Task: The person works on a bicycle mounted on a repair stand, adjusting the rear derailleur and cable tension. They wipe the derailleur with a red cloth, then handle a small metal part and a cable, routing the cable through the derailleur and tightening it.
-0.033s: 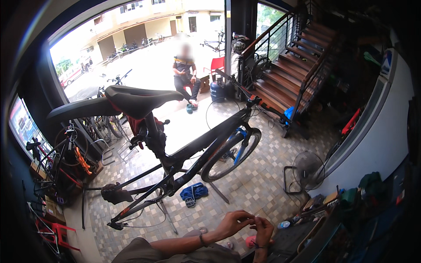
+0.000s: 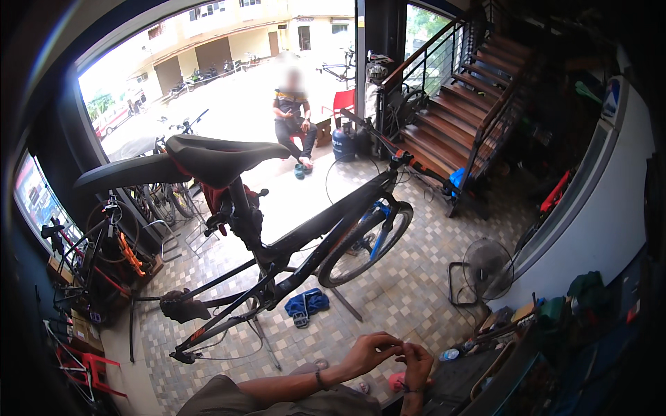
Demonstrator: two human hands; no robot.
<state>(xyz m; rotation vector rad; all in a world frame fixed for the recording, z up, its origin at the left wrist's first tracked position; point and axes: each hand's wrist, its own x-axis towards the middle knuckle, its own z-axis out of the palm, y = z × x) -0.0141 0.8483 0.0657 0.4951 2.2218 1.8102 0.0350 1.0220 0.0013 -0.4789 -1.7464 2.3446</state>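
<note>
A bicycle workshop seen from above through a wide, curved lens. At the bottom centre of the frame, the person's left hand [image 2: 371, 351] and right hand [image 2: 418, 362] meet just above the lower edge, fingertips of both curled inward and pinched together around something too small to make out; the two hands touch at the fingertips. A dark band circles the left wrist.

Filling the middle of the frame is a black bicycle [image 2: 305, 243] raised on a repair stand, its black saddle [image 2: 220, 156] toward the upper left and its front wheel [image 2: 366, 243] right of centre. On the tiled floor below the frame lies a pair of blue sandals [image 2: 306, 303]. A standing fan [image 2: 485, 267] sits at the right, a wooden staircase [image 2: 458, 118] rises at the upper right, and more bicycles [image 2: 104, 256] lean at the left. In the upper centre, near the open doorway, a seated person [image 2: 291, 121] rests beside a blue gas cylinder [image 2: 343, 143]
</note>
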